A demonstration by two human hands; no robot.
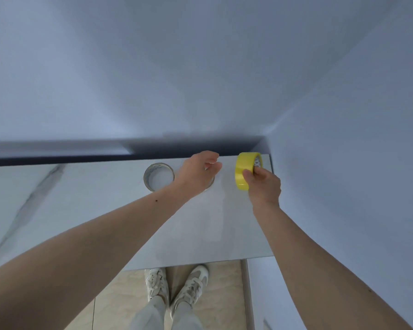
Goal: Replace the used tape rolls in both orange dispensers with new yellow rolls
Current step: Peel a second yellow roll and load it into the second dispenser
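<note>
Fingers [248, 174] of right hand [262, 184] pinch yellow roll [242, 171] upright; axis sideways.

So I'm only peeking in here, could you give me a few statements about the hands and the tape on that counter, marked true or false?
1. The right hand holds a yellow tape roll on edge. True.
2. A pale tape roll lies flat on the counter. True.
3. An orange dispenser stands beside the pale roll. False: no dispenser is in view.
4. The left hand grips the yellow roll. False: it is apart from that roll, fingers curled; whether it holds anything cannot be told.
5. The person is sitting. False: shoes on the floor below the counter edge suggest standing.
</note>
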